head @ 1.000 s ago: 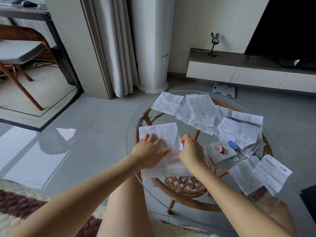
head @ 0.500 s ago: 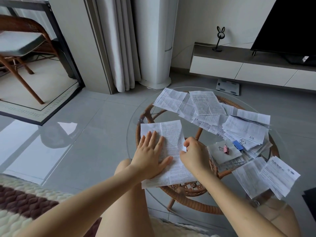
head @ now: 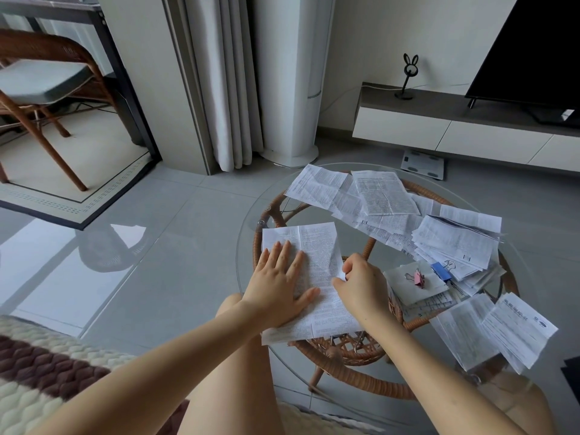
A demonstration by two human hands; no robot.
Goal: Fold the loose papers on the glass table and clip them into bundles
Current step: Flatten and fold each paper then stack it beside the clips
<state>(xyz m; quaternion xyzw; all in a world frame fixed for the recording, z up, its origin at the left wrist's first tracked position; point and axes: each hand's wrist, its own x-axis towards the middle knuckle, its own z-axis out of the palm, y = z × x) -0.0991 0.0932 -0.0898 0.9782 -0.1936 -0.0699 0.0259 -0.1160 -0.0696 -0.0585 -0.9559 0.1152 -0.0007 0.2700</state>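
Head view, looking down over a round glass table on a woven rattan base. Left hand lies flat, fingers straight and slightly spread, pressing on the left half of a printed sheet at the near-left part of the glass. Right hand sits at that sheet's right edge, fingers curled, thumb and fingertips pinching the paper edge, which is lifted and curled up a little there. A vertical crease runs down the sheet's middle. Loose papers are fanned out, overlapping, across the far side of the table. A thicker stack lies at the right. Just in front of it a pink binder clip rests on a small white sheet, with a blue binder clip just beside it, against the stack's edge. Two more sheets overhang the near-right rim. Beyond the table: bathroom scale on the grey tile floor, low TV cabinet with a dark screen and a rabbit-eared stand. Far left, pale curtain, white tower unit, rattan chair. Bare knees low in frame.
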